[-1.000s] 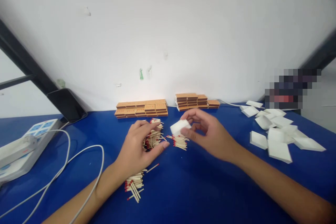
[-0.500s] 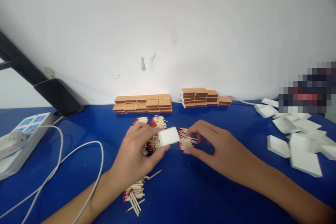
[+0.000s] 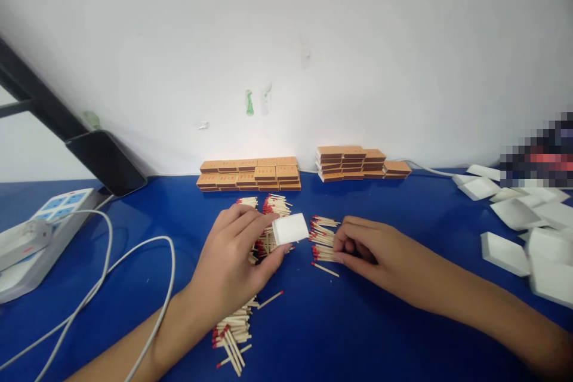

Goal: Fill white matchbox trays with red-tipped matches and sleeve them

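My left hand [image 3: 237, 253] is closed, pinching a small white matchbox tray [image 3: 290, 229] between thumb and fingers, its blank side facing me. My right hand [image 3: 369, 249] is curled at the stick ends of a small spread of red-tipped matches [image 3: 323, 239], thumb and fingers closed on some of them. One loose match [image 3: 325, 269] lies just in front of that spread. Behind and partly under my left hand are more matches [image 3: 277, 204], some hidden by it. Nearer to me lies another heap of matches [image 3: 233, 334], with a stray one to its right.
Orange-topped matchboxes [image 3: 248, 176] stand stacked along the wall, with a second stack [image 3: 351, 164] to the right. White trays [image 3: 505, 253] lie piled at the right. On the left are a power strip [image 3: 58, 215], looping white cables [image 3: 168, 262] and a black stand [image 3: 107, 161].
My right hand has shifted slightly right and its fingers have drawn together at the matches. One match now lies apart in front. My left hand still holds the tray; the view has shifted slightly.
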`<state>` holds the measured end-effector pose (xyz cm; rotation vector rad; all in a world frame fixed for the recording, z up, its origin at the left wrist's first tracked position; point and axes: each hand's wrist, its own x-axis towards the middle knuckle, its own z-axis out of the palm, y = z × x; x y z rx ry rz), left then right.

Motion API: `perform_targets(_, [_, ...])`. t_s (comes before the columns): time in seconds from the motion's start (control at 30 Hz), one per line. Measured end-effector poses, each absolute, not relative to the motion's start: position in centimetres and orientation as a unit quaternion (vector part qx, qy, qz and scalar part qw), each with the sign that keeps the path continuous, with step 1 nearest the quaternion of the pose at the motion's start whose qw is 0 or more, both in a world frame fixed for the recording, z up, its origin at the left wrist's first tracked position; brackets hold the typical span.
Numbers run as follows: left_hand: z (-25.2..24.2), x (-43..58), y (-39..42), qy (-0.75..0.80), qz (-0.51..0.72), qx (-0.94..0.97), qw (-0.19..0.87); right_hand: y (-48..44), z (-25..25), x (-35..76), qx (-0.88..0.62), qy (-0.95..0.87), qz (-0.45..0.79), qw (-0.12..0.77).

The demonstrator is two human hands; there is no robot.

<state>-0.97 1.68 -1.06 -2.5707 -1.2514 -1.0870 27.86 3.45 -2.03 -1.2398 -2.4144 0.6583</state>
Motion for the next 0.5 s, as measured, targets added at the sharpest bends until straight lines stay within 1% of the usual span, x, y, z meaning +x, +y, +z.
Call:
perform_targets(0.23, [-1.69, -1.39, 1.97, -0.416, -0.328, -0.846, 0.056, 4.14, -1.98, 28.22, -0.44, -0.851, 0.223, 0.183])
perform_targets(0.5, [-1.54, -1.03, 1.64, -0.415, -0.353, -0.837, 0.053, 4.33, -2.26, 28.07, -0.476, -0.821, 0.175, 0.263])
